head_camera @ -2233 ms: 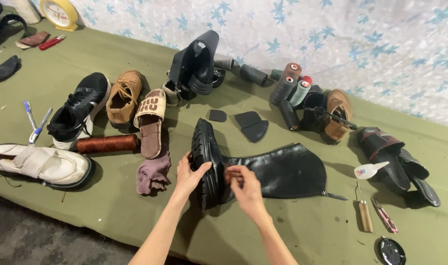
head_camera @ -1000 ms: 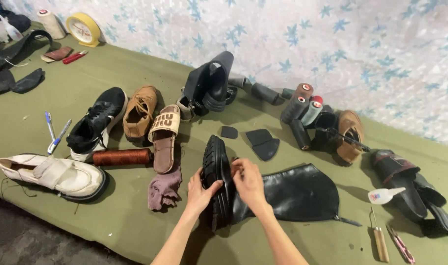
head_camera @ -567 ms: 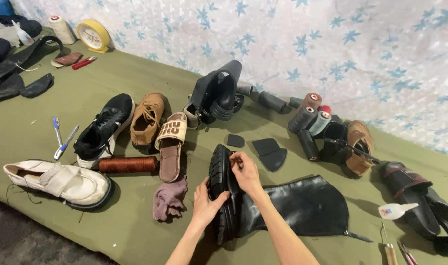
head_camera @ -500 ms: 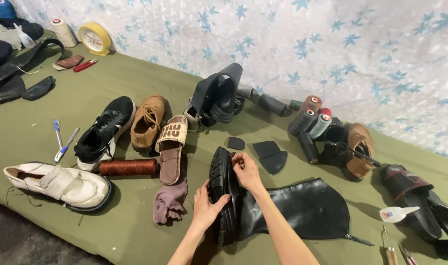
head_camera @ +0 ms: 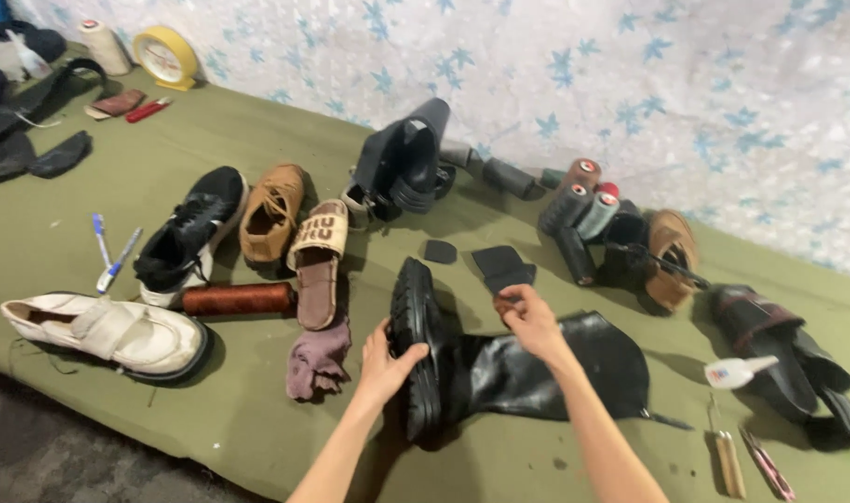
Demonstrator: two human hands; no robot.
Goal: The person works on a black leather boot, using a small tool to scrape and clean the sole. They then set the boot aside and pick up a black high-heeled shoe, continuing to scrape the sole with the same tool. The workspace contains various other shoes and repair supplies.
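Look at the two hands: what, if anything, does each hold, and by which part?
The left hand grips the black boot by its treaded sole. The right hand rests near the shaft; whether it holds anything cannot be told.

Boot (head_camera: 499, 373) lies on its side mid-mat (head_camera: 164, 168), sole to the left, left hand (head_camera: 388, 359) on that sole, right hand (head_camera: 529, 317) over the shaft. Left of it sits a rag (head_camera: 318, 359), then a sandal (head_camera: 315, 261), a lace-up shoe (head_camera: 269, 212) and a sneaker (head_camera: 188, 233). Thread spools (head_camera: 579, 200) stand behind, by the wall.
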